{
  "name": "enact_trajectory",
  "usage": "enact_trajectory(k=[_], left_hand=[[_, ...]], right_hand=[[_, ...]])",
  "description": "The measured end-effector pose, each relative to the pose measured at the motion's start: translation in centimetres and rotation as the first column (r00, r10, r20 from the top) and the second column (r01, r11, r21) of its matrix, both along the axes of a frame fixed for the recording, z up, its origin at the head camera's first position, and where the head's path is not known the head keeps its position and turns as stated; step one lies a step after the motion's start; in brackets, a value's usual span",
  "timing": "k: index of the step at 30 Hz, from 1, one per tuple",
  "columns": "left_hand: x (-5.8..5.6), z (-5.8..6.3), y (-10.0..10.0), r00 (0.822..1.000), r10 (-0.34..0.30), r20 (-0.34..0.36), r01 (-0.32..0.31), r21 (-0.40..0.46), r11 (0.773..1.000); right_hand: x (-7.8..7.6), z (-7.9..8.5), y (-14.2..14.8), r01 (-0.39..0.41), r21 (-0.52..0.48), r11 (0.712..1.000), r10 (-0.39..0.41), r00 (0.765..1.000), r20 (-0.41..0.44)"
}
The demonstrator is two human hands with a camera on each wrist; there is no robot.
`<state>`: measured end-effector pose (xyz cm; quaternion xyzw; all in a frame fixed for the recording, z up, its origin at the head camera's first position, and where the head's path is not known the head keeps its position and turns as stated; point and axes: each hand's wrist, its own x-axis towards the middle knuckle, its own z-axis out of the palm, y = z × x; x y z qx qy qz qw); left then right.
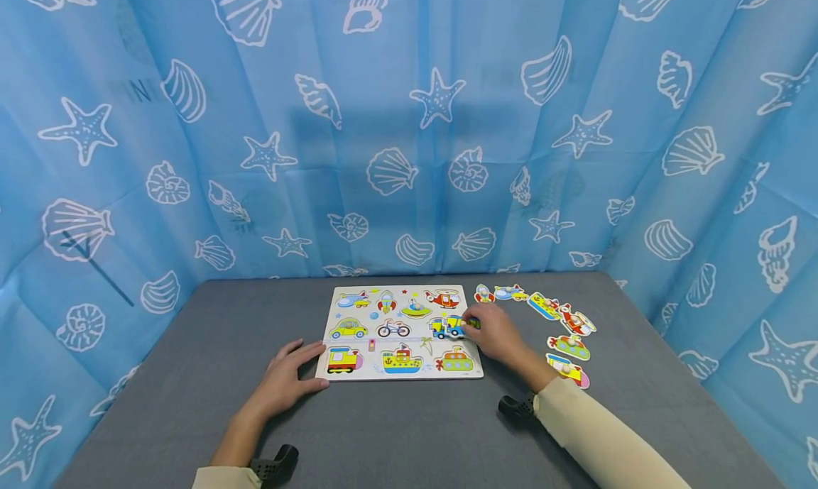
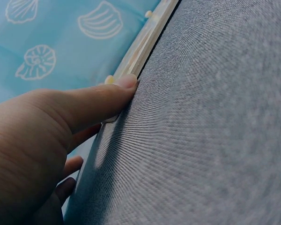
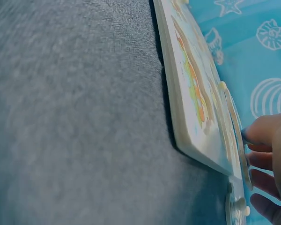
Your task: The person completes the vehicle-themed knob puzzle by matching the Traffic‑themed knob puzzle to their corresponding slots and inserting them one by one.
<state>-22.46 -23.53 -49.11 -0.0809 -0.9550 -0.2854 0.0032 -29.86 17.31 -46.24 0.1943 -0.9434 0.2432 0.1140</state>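
Note:
A white puzzle board (image 1: 367, 338) with printed vehicle pictures lies flat on the table. With its fingers, my right hand (image 1: 498, 333) pinches a blue and yellow truck puzzle piece (image 1: 454, 326) at the board's right side, over the printed truck. In the right wrist view this thin piece (image 3: 235, 124) stands tilted at the fingertips, above the board's surface. My left hand (image 1: 284, 379) rests by the board's lower left corner, fingers extended to the left edge. The left thumb (image 2: 105, 99) touches the board's edge in the left wrist view.
Several loose puzzle pieces curve along the table right of the board: a rocket (image 1: 483, 294), a boat (image 1: 544, 305), a red helicopter (image 1: 577, 320), a submarine (image 1: 569, 346) and a train (image 1: 567, 370) among them. A blue shell-patterned curtain (image 1: 396, 212) hangs behind the grey table (image 1: 409, 432).

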Motion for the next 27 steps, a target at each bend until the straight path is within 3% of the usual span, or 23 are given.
enact_trajectory(k=[11,27], left_hand=[[0.1,0.0,0.0,0.999,-0.014,-0.036,0.014,0.003,1.0],[0.1,0.1,0.0,0.999,-0.013,-0.032,0.013,-0.001,1.0]], right_hand=[[-0.5,-0.4,-1.7,-0.043,0.08,0.996,0.049,0.995,-0.084],[-1.4,-1.0,-2.7,-0.023,0.112,0.993,0.03,0.998,-0.059]])
